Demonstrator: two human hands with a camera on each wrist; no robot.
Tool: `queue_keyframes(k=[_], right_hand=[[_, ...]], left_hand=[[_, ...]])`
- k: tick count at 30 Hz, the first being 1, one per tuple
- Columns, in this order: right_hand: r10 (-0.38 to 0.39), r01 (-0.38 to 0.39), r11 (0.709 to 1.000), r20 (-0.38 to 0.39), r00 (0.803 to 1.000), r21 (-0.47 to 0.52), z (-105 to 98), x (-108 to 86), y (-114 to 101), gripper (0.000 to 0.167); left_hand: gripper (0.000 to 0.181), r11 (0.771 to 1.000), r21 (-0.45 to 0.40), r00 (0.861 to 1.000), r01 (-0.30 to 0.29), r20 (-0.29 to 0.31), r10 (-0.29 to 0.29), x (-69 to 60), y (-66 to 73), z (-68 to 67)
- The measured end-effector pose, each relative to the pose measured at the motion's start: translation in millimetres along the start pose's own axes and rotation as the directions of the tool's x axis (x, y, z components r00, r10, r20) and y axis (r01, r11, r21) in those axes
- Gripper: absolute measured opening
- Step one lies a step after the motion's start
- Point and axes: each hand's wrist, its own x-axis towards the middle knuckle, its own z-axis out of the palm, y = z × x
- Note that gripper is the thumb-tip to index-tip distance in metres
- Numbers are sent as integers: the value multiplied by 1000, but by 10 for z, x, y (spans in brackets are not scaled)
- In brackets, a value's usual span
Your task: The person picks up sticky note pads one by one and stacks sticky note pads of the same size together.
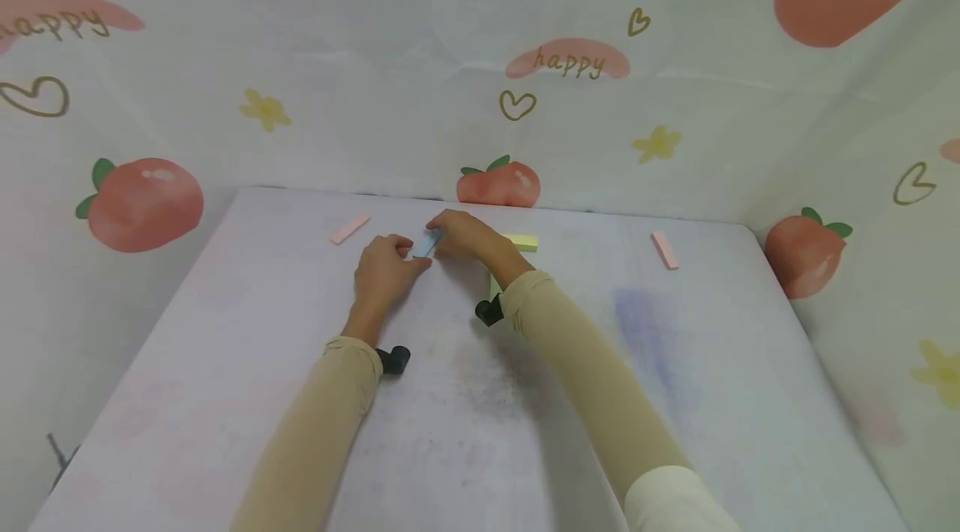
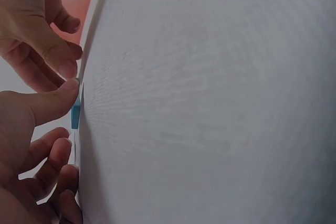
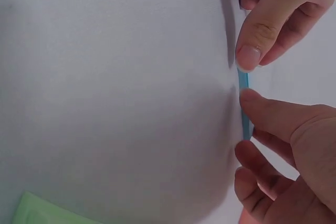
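Note:
A small flat blue strip (image 1: 427, 243) lies at the far part of the table, between the two hands. My left hand (image 1: 384, 269) holds its near left end, the thumb (image 2: 58, 98) on its edge and the other fingers curled beside it. From the right, my right hand (image 1: 468, 238) pinches the same strip, its thumb (image 3: 268, 109) on the edge and fingers behind. In the right wrist view, parts of the blue strip (image 3: 244, 80) show between the two thumbs. The rest is covered by fingers.
A yellow-green strip (image 1: 523, 243) lies just right of the right hand. Under the right wrist sits a light green piece (image 3: 47, 211), mostly hidden in the head view. Pink strips lie left (image 1: 350, 228) and right (image 1: 664, 250). A printed cloth (image 1: 375, 140) hangs behind the table.

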Motion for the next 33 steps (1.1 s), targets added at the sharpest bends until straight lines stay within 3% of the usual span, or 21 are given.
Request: queue_keyframes(k=[10, 19, 29, 33], right_hand=[[5, -5, 1000, 8, 1000, -5, 1, -44, 10, 28], [12, -13, 999, 30, 999, 35, 2, -32, 64, 20], [-48, 50, 995, -35, 998, 84, -84, -156, 125, 21], [-69, 77, 991, -78, 995, 110, -133, -220, 191, 24]], left_hand=[[34, 998, 54, 1000, -25, 11, 25, 29, -5, 3], [31, 998, 42, 997, -38, 72, 35, 48, -25, -35], [32, 997, -69, 992, -41, 117, 49, 33, 24, -68], [35, 991, -107, 988, -79, 122, 92, 48, 47, -64]])
